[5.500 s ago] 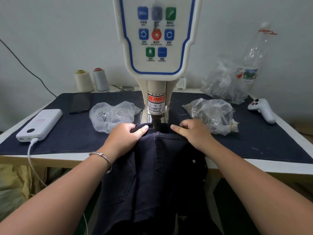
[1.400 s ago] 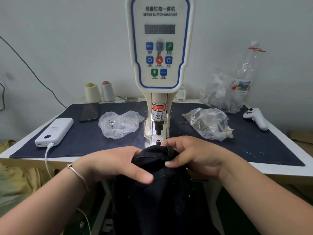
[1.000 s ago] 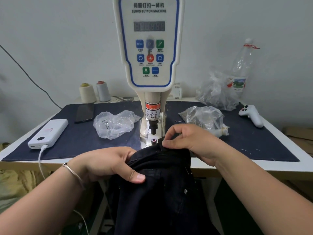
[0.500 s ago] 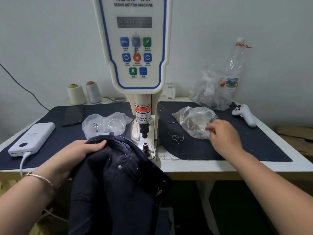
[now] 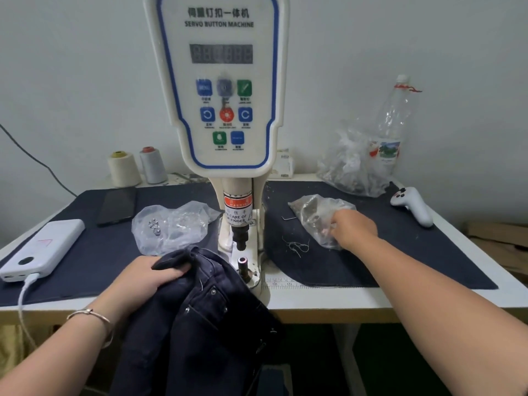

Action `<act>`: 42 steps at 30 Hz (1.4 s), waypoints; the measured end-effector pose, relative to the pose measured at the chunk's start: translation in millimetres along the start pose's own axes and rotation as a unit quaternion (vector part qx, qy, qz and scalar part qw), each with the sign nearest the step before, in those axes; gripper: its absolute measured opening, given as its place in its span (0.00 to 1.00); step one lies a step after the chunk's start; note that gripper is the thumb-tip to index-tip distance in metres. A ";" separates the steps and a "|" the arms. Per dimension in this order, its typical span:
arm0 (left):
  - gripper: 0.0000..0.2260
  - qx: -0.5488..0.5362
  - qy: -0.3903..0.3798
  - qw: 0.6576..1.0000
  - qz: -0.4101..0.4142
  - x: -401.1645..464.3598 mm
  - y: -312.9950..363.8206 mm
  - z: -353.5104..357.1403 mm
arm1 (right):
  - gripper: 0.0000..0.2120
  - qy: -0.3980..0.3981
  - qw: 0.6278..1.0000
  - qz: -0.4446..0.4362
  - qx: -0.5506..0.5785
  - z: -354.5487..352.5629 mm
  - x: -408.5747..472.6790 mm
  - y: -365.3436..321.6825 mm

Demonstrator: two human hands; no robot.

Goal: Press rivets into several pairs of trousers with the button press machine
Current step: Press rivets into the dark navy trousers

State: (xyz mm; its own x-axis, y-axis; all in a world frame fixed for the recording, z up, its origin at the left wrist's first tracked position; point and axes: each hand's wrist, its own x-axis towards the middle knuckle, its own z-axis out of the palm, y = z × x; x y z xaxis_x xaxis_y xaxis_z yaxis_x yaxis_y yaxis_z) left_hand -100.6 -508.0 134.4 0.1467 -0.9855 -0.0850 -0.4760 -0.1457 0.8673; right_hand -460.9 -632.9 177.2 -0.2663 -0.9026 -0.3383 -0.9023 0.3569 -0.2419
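trousers [image 5: 205, 318]: dark, bunched at near desk [image 5: 328, 301] edge, left of press die
left hand [image 5: 148, 274]: clamped on waistband
right hand [image 5: 353, 228]: fingers in plastic bag [image 5: 313, 215], grip unclear

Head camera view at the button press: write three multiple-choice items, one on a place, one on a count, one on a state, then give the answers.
1. Where does the power bank lie?
A. at the table's left edge
B. beside the bottle
C. on the trousers

2. How many thread cones stand by the wall?
A. one
B. two
C. four

3. What is the left hand doing?
A. pressing a panel button
B. hanging idle
C. gripping the dark trousers

Answers: 1 A, it rests far left with a cable plugged in. 2 B, a cream one and a grey one side by side. 3 C, its fingers curl round a fold of cloth.
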 end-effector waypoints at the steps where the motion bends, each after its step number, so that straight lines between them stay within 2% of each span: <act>1: 0.11 -0.025 -0.002 1.000 0.002 -1.8 -0.2 0.2 | 0.17 0.007 1.000 -0.005 -0.017 0.7 5.2 -1.1; 4: 0.12 -0.088 -0.014 0.996 -0.006 -6.2 -1.4 1.4 | 0.17 0.049 0.995 -0.004 -0.088 4.8 12.0 -5.5; 7: 0.13 -0.116 -0.028 0.993 -0.010 -7.0 -2.3 1.7 | 0.13 0.124 0.984 -0.030 -0.127 15.2 12.0 -7.4; 11: 0.12 -0.119 -0.031 0.992 -0.008 -6.9 -4.1 2.2 | 0.09 0.166 0.977 -0.078 -0.107 21.8 10.0 -2.0; 19: 0.14 -0.135 -0.033 0.990 -0.008 -6.5 -4.0 2.8 | 0.09 0.215 0.966 -0.116 -0.082 22.2 6.6 16.6; 24: 0.11 -0.139 -0.032 0.990 -0.005 -5.9 -5.3 3.3 | 0.12 0.123 0.985 -0.052 -0.109 19.1 11.4 -0.3; 29: 0.13 -0.132 -0.033 0.991 -0.006 -3.7 -8.8 2.4 | 0.17 0.075 0.994 -0.020 -0.081 14.8 17.2 -4.7; 34: 0.16 -0.127 -0.036 0.991 -0.002 -1.9 -11.5 1.7 | 0.15 0.109 0.989 -0.060 -0.080 22.2 18.0 2.4; 37: 0.17 -0.137 -0.037 0.990 -0.004 0.0 -13.5 1.7 | 0.13 0.148 0.977 -0.125 -0.085 19.5 14.0 5.9; 38: 0.18 -0.138 -0.036 0.990 -0.005 0.2 -14.1 1.6 | 0.13 0.135 0.981 -0.116 -0.081 15.7 14.1 3.5; 41: 0.21 -0.134 -0.029 0.991 -0.002 -0.2 -13.5 2.3 | 0.21 -0.009 0.999 0.005 -0.034 6.7 11.2 -3.9; 42: 0.21 -0.133 -0.029 0.991 -0.002 -0.7 -13.2 2.4 | 0.23 -0.016 1.000 0.013 -0.020 6.8 11.1 -4.3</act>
State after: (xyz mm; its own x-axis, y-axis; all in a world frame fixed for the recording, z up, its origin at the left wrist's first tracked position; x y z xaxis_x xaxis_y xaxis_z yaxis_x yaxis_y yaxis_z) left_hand -96.6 -505.6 121.9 0.0939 -0.9895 -0.1096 -0.2282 -0.1286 0.9651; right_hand -457.7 -642.8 168.3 -0.2801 -0.8848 -0.3724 -0.9084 0.3698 -0.1953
